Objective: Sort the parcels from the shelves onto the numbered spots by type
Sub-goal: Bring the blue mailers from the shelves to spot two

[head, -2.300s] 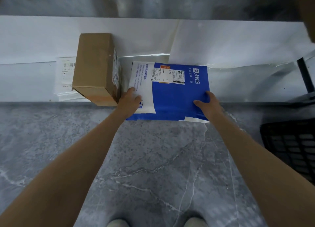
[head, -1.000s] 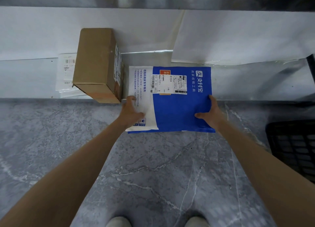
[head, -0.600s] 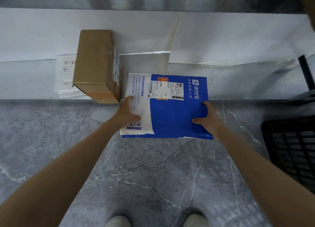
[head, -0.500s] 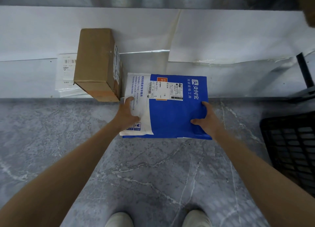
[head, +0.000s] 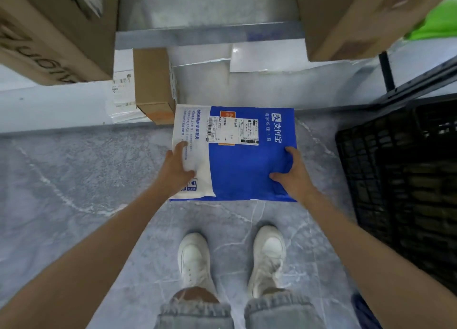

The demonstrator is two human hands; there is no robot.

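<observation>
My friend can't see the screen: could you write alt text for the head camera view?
A person's left hand and right hand grip a blue and white mailer bag over a grey marble floor, a small cardboard box on the low shelf beyond.

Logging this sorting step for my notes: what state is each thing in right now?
Blue mailer: held level in both hands, label up.
Left hand: grips the mailer's white left edge.
Right hand: grips its blue right edge.
Small brown box: closed, resting on the low shelf, untouched.
White flat parcel: lying on the shelf, partly hidden by the box.
Black crate: on the floor; contents unclear.
</observation>
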